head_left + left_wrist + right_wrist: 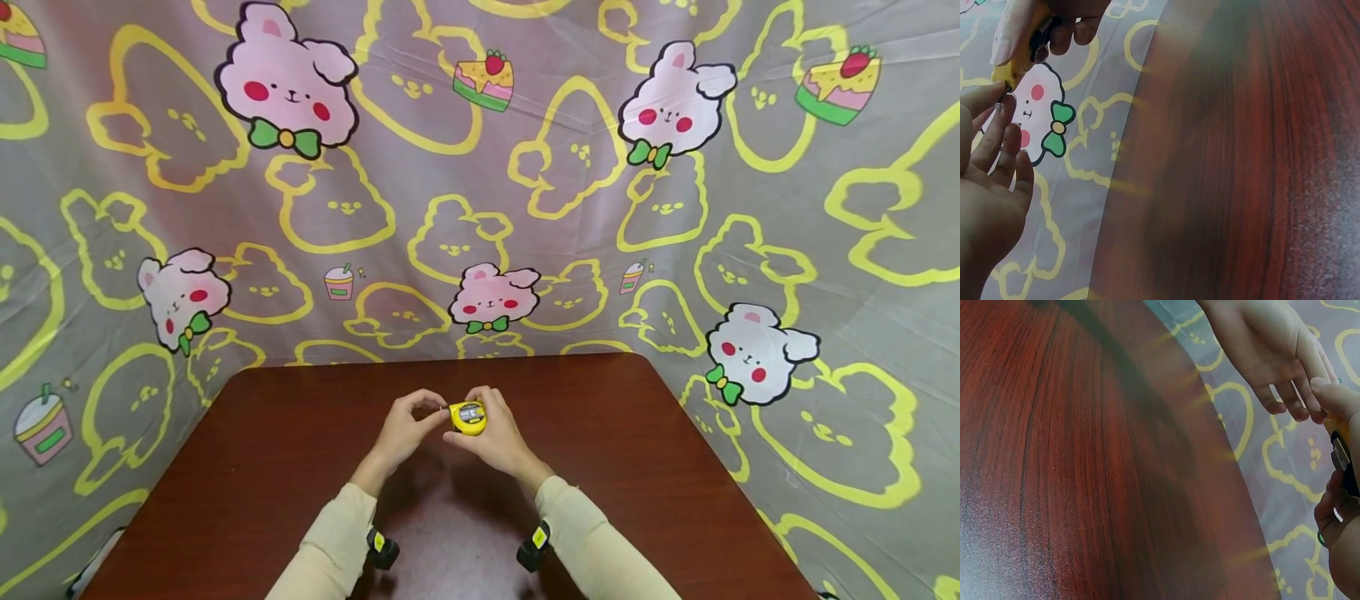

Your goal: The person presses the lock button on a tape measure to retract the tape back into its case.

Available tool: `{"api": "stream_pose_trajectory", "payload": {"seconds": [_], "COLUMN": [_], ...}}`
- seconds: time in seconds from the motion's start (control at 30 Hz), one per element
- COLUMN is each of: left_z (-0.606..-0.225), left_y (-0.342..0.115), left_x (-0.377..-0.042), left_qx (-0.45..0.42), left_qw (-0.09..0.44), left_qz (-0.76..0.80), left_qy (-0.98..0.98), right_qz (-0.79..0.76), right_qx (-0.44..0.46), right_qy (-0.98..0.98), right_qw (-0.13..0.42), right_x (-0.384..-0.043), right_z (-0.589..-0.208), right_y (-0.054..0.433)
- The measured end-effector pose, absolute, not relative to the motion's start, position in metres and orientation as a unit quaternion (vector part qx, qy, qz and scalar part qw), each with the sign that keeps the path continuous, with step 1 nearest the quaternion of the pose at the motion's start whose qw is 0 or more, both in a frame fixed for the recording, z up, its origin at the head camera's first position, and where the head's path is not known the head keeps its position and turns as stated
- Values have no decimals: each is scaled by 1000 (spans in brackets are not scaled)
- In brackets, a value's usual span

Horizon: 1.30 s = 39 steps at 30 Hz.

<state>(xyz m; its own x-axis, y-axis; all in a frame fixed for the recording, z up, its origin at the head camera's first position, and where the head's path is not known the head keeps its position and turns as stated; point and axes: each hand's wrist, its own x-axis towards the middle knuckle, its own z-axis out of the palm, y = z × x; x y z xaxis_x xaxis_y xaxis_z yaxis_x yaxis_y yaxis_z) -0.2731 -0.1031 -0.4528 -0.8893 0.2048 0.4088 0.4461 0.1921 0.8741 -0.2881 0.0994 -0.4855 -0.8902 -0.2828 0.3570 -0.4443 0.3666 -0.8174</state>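
A yellow and black tape measure (469, 418) is held above the table, its labelled face toward the head camera. My right hand (497, 433) grips its case, thumb along the near side and fingers round the far side. At the case's left end my left hand (403, 433) pinches the small end hook between thumb and forefinger, as the left wrist view also shows at the fingertips (1005, 103). Hardly any blade shows between the hook and the case. The other fingers of the left hand are loosely spread. In the right wrist view a metal clip shows on the tape measure's dark back.
Beneath both hands lies a dark red-brown wooden table (300, 467) with rounded far corners. A grey patterned cloth (420, 208) with rabbit drawings hangs round its back and sides. Each forearm carries a small black camera (382, 550) on the inner side of the sleeve.
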Motion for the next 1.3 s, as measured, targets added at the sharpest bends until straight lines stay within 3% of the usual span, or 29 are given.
{"api": "stream_pose_trajectory", "payload": {"seconds": [0.97, 1.3], "left_z": [-450, -448], "left_y": [-105, -113], "left_x": [-269, -269], "left_qx": [-240, -251], "left_qw": [64, 95], "left_qz": [-592, -589], "left_qy": [-766, -762], "right_qz": [507, 516], "right_qx": [231, 228], "right_qy": [-826, -822], "right_qw": [92, 83], "right_x": [-288, -286], "right_z": [-489, -490], "right_y": [97, 103]}}
